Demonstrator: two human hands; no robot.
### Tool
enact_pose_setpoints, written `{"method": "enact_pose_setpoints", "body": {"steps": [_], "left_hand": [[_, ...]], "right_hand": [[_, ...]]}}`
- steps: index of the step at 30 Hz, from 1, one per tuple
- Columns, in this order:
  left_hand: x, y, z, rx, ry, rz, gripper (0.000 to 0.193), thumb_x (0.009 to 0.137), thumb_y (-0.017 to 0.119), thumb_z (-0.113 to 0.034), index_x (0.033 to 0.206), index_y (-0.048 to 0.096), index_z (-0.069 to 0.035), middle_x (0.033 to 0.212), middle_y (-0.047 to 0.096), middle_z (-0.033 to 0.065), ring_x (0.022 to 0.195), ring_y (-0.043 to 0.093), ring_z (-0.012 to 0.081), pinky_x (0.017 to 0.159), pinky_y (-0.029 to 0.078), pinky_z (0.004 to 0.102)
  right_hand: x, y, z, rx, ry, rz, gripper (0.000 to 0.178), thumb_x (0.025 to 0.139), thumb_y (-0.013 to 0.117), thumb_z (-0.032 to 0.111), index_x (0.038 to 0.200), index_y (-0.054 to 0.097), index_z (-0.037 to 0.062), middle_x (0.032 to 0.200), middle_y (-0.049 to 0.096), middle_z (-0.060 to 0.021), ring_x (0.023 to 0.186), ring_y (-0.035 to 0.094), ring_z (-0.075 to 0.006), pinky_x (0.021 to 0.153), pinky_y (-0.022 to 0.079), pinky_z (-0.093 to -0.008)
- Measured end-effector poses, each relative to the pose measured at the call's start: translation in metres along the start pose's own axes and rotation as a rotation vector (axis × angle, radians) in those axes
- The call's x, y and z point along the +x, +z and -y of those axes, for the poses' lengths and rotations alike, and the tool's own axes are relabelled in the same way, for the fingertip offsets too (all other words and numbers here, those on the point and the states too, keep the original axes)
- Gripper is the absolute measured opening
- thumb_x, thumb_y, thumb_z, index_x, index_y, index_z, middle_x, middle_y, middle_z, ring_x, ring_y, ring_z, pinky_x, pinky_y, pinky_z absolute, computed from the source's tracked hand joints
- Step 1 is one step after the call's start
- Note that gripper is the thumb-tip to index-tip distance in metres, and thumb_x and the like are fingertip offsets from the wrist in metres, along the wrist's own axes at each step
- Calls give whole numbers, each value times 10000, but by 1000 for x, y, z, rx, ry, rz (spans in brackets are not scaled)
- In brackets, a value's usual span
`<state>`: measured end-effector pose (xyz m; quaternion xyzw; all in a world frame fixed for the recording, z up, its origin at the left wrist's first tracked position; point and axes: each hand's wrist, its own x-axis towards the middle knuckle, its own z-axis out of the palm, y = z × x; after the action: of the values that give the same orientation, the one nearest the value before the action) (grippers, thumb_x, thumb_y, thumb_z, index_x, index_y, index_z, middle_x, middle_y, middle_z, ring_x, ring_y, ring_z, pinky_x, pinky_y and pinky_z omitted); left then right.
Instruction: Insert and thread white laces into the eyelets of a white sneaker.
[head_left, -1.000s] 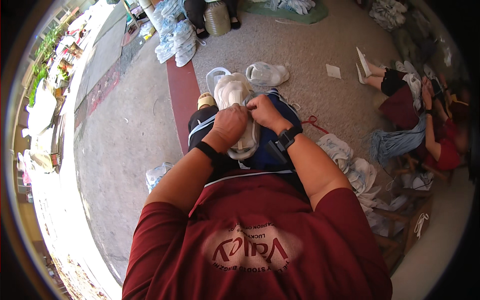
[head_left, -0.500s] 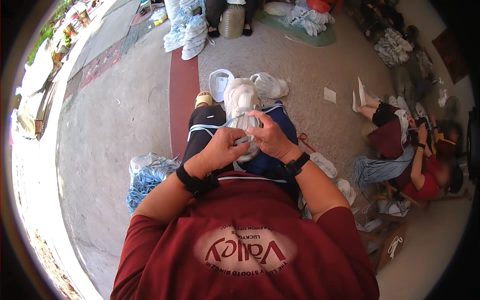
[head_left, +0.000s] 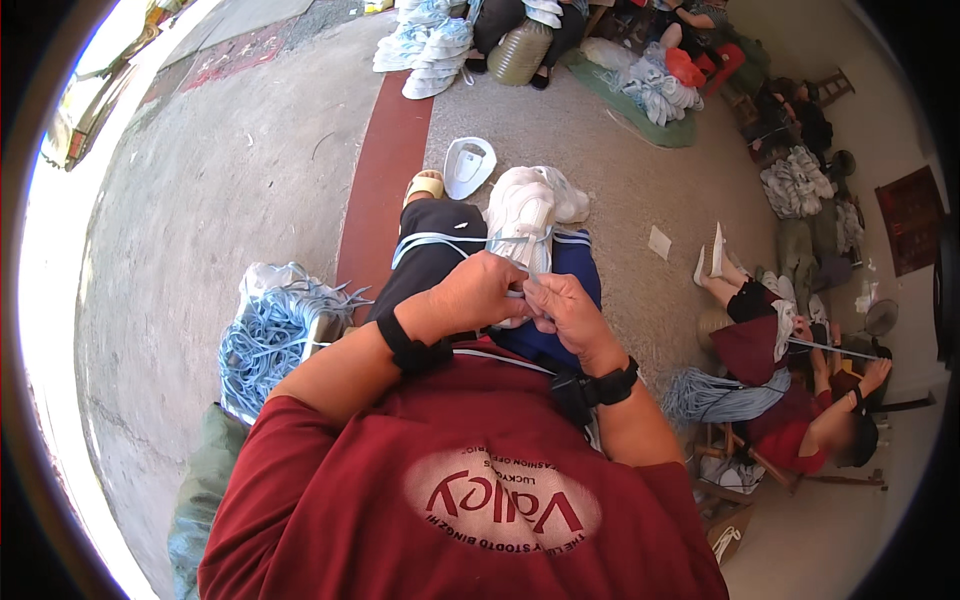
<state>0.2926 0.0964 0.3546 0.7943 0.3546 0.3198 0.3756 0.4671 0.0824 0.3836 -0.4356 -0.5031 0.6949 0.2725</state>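
Observation:
A white sneaker rests on my lap between my thighs, its toe pointing away from me. Over its tongue, my left hand and my right hand meet, fingertips pinched together on a pale blue shoelace, partly hidden by the fingers. More pale blue lace stretches across my dark left trouser leg to the shoe. Just past the sneaker's toe, on the right, lies another white shoe, partly covered. A white shoe-shaped shell sits on the floor beyond my left foot.
To my left stands a container heaped with blue laces. Stacked pale shoe parts are ahead, near a person's legs and a ribbed container. A green sheet holds white pieces. At right, a seated co-worker stretches a lace.
My hands have drawn together over the shoe, fingertips now touching. The whole view has shifted, showing more of the lace container on the left. The co-worker's arm has extended, pulling a lace.

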Motion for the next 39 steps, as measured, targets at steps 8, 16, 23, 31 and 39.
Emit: {"method": "enact_pose_setpoints", "body": {"steps": [8, 16, 23, 31, 39], "left_hand": [[-23, -26, 30, -534, -144, -34, 133, 817, 667, -124, 798, 638, 4, 690, 609, 3, 664, 522, 50, 603, 430, 230], [-21, -27, 16, -205, -89, -79, 81, 779, 669, -64, 804, 644, 9, 669, 617, 39, 630, 555, 78, 582, 453, 247], [-32, -50, 39, -475, -165, -180, 66, 794, 667, -51, 823, 654, 8, 726, 623, 4, 676, 526, 58, 630, 442, 219], [-37, -61, 57, -308, -151, -172, 73, 796, 665, -81, 777, 638, -15, 677, 576, 9, 672, 534, 93, 626, 425, 243], [-36, -66, 76, -1402, -423, -1003, 174, 895, 581, -213, 808, 517, -75, 602, 389, -46, 514, 327, 52, 457, 270, 183]], "right_hand": [[16, -10, 16, -127, -224, -46, 285, 910, 542, 252, 759, 608, 21, 589, 453, 51, 506, 354, -31, 463, 280, -183], [37, 5, -2, 27, 54, 133, 300, 892, 570, 259, 671, 549, 57, 581, 433, 54, 503, 353, -34, 449, 272, -194], [41, -3, 27, -211, -265, -86, 312, 906, 551, 220, 638, 511, 66, 578, 407, 49, 541, 330, -35, 497, 270, -206], [66, -6, 34, -393, -502, -78, 302, 906, 551, 211, 693, 525, -1, 641, 482, 5, 630, 451, -89, 551, 372, -240], [47, -28, -25, -1266, -682, -314, 170, 744, 662, 161, 898, 650, 88, 765, 493, -113, 605, 531, -274, 536, 460, -349]]}}
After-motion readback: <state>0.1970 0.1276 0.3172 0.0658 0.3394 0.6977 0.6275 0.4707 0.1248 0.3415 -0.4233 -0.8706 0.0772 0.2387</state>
